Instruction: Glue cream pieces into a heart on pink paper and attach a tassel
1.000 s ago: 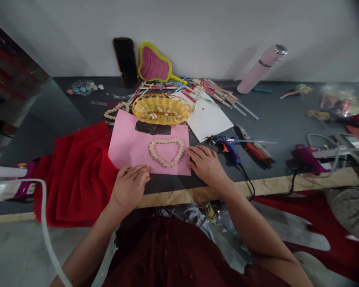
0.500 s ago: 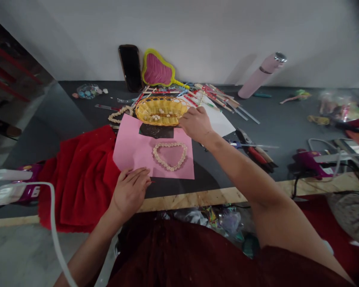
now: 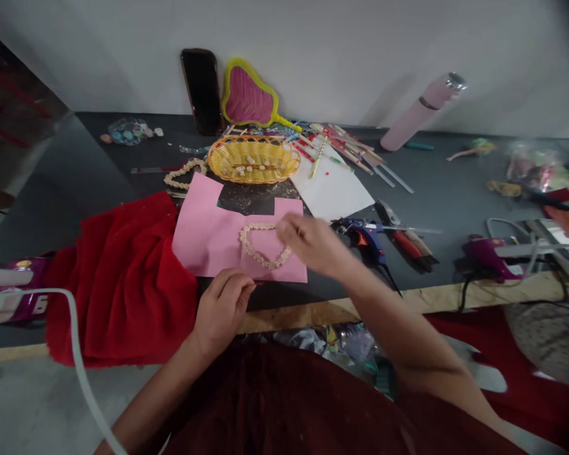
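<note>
My left hand (image 3: 224, 309) is closed in a pinch at the table's front edge, with a thin red thing (image 3: 258, 284) showing at its fingertips. Slightly blurred, my right hand (image 3: 315, 245) hangs over the right side of a heart-shaped bead string (image 3: 260, 258), its fingers pinched together. Whatever those fingers hold is too small to make out. The cream beads lie on a pink paper sheet (image 3: 203, 234) with a cut-out at its top. Behind the sheet stands a yellow woven basket (image 3: 253, 174) with a few small pale pieces inside.
A second bead string (image 3: 173, 180) lies left of the basket. Red cloth (image 3: 128, 284) covers the left front. To the right are white paper (image 3: 336, 196), a blue glue gun (image 3: 372, 243) and pliers (image 3: 405, 240). A phone (image 3: 203, 91) and pink bottle (image 3: 420, 114) stand behind.
My right hand has moved from the basket's right rim toward me, over the heart-shaped beads. My left hand has shifted slightly right, its fingers drawn into a pinch.
</note>
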Available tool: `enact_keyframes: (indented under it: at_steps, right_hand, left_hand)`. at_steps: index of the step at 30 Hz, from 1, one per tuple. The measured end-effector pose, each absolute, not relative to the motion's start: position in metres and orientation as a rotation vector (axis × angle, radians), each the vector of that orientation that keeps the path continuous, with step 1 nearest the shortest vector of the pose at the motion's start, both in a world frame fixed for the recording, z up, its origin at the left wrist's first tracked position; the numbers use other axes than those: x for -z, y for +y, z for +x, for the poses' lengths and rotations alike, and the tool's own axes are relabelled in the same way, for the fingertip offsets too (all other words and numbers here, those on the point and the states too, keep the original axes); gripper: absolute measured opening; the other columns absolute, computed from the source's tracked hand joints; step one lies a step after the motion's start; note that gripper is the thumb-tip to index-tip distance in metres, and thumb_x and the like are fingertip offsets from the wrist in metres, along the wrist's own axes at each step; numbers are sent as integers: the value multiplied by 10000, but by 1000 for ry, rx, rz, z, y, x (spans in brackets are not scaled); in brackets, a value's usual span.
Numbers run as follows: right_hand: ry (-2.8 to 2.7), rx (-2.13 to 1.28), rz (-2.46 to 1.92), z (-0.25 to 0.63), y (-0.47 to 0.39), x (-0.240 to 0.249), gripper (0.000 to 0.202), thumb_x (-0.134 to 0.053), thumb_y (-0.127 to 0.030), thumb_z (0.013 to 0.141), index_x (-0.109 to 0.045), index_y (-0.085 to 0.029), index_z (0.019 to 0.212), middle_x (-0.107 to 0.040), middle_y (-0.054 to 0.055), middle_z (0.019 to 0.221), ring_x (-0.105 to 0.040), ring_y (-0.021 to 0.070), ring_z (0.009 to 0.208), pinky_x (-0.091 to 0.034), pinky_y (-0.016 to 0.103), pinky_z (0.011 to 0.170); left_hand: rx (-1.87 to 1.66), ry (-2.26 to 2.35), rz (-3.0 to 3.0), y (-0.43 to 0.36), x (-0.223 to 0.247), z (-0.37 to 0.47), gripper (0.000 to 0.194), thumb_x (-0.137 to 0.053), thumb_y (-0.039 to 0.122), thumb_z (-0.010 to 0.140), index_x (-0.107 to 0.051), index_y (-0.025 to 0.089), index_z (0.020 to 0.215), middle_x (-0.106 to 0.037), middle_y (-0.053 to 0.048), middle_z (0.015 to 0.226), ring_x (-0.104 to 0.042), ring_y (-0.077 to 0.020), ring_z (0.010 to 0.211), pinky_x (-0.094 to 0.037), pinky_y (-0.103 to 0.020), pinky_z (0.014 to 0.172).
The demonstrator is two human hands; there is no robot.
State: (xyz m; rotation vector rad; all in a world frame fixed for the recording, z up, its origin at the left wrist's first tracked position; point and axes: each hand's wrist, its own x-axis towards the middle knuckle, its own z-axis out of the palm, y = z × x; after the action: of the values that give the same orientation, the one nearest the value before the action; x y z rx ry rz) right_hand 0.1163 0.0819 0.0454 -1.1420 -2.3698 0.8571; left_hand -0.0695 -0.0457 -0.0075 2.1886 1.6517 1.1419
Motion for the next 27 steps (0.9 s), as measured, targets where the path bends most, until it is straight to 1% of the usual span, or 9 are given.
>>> enact_keyframes:
  at_steps: [3, 4, 6, 10, 13, 16, 19, 23, 27]
  right_hand:
    - [-2215, -1410, -1145, 119, 26, -34, 564, -245, -581, 967, -525, -171, 701, -522, 2, 639, -463, 115, 607, -336, 236, 568]
    - [-2117, -1532, -1140, 118, 14, -28, 575, -225, -588, 966, -514, -170, 698, -506, -6, 633, -455, 109, 599, -339, 230, 563]
    - [-1979, -1602, -1124, 117, -2, -16, 533, -250, -573, 968, -475, -178, 690, -470, -21, 631, -431, 100, 592, -336, 222, 557]
    - [-1935, -1394, -1131, 119, -17, 2, 349, -364, -419, 976, -437, -199, 716, -435, -36, 647, -409, 101, 595, -334, 225, 562]
    - [-1971, -1200, -1130, 124, -24, 9, 245, -385, -306, 966, -470, -206, 759, -491, -18, 691, -454, 114, 618, -371, 233, 582]
    - [-2029, -1058, -1107, 129, -28, 12, 189, -410, -243, 948, -493, -212, 782, -546, -1, 714, -499, 124, 626, -403, 239, 582]
    - [-2096, -968, -1091, 132, -27, 17, 151, -425, -190, 935, -498, -218, 807, -578, 8, 731, -542, 139, 650, -437, 251, 603]
    - [-2226, -783, -1044, 134, -21, 26, 133, -429, -127, 921, -511, -211, 859, -608, 40, 792, -577, 173, 738, -477, 288, 675]
    - [-2335, -614, -998, 136, -14, 34, 150, -434, -80, 904, -534, -192, 908, -627, 63, 831, -573, 194, 783, -489, 316, 710]
  left_hand:
    - [-1153, 1620, 2212, -48, 7, -63, 61, -534, 129, 891, -561, 176, 917, -619, -44, 888, -600, -146, 855, -518, -259, 789]
    - [-1147, 1611, 2235, -49, 7, -60, 69, -532, 123, 890, -559, 175, 925, -622, -49, 897, -601, -149, 862, -519, -262, 793]
    - [-1132, 1602, 2285, -51, 7, -55, 75, -525, 121, 893, -556, 176, 935, -629, -52, 907, -606, -151, 867, -519, -262, 799]
    - [-1035, 1599, 2275, -57, 8, -45, 84, -494, 155, 919, -571, 189, 922, -642, -36, 888, -621, -134, 839, -514, -237, 777]
    - [-910, 1603, 2196, -63, 7, -41, 157, -460, 192, 941, -604, 206, 880, -650, -9, 828, -631, -111, 750, -504, -206, 697]
    - [-806, 1636, 2153, -67, 7, -39, 204, -448, 235, 952, -634, 220, 871, -659, 3, 798, -633, -106, 692, -492, -205, 645]
    - [-794, 1630, 2156, -68, 10, -39, 194, -461, 255, 951, -639, 212, 888, -667, -1, 814, -638, -110, 709, -491, -208, 652]
    - [-787, 1625, 2213, -65, 14, -41, 192, -464, 244, 948, -644, 197, 900, -680, -6, 818, -638, -119, 717, -492, -229, 673]
    - [-757, 1626, 2294, -62, 17, -42, 165, -483, 199, 928, -647, 191, 918, -707, -17, 852, -634, -158, 773, -496, -299, 749]
